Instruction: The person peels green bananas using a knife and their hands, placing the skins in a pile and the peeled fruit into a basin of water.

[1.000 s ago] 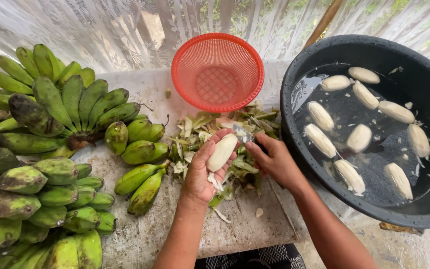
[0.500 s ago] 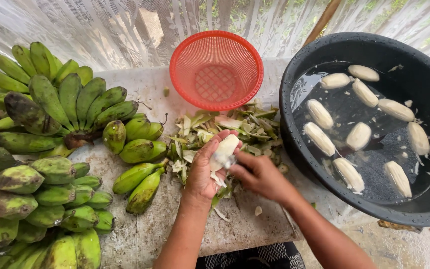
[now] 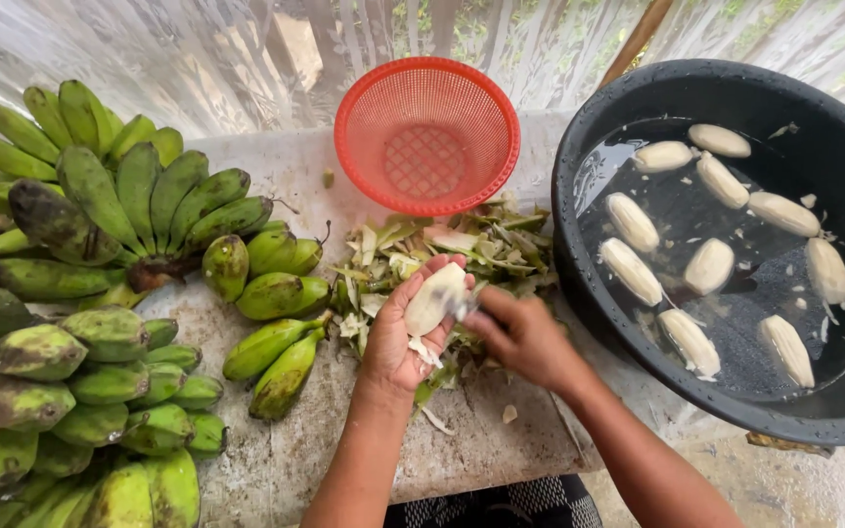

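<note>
Nearest to the camera, both forearms come up from the lower edge and meet over the middle of the grey, worn stone tabletop (image 3: pixel 295 460). The left hand (image 3: pixel 405 342) is turned palm up, fingers curled, and its grip cups a pale cream peeled banana (image 3: pixel 434 299), which lies along the palm with its tip pointing away. The right hand (image 3: pixel 523 334) is palm down just beside it, fingers pressed together at the banana's side; whether this grip pinches a small tool or a strip of peel I cannot tell. White shreds hang below the banana.

Under and behind the hands lies a heap of green and whitish peel scraps (image 3: pixel 442 249). To the left, five loose green unpeeled bananas (image 3: pixel 281 293) lie on the tabletop, and further left are large bunches of green bananas (image 3: pixel 100 205), too many to count exactly.

To the right stands a big round black plastic basin (image 3: pixel 638 98) with water, and nine peeled bananas (image 3: pixel 711 266) float in it among small white flakes. Beyond the scraps, one round orange-red plastic mesh basket (image 3: pixel 427 132) stands with nothing inside. Behind everything hangs a white lace curtain (image 3: pixel 198 49), with green leaves visible through it.
</note>
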